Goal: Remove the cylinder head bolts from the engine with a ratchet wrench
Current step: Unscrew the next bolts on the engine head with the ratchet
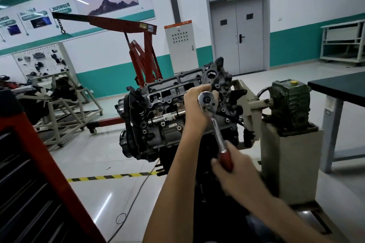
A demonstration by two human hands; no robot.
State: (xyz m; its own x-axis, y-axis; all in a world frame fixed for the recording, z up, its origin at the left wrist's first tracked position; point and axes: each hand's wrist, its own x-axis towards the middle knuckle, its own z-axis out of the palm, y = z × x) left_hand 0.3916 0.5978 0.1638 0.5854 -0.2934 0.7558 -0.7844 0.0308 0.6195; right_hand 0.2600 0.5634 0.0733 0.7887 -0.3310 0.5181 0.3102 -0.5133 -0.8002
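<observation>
1. The ratchet [214, 124] is seated on the engine [158, 104] near its right end; the bolt beneath is hidden.
2. Its head is cupped by the left hand [194, 108], fingers curled round it, and should be kept pressed square.
3. Its red end is gripped by the right hand [235, 171] and is best swung in smooth, full arcs.

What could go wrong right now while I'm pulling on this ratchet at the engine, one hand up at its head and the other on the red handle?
1. If the ratchet wrench slips off the bolt, the left hand holding its head sits right against the engine and could strike the hard cast edges.
2. The right hand grips the red handle; if the bolt breaks loose suddenly, that arm may jerk and you could lose balance.
</observation>
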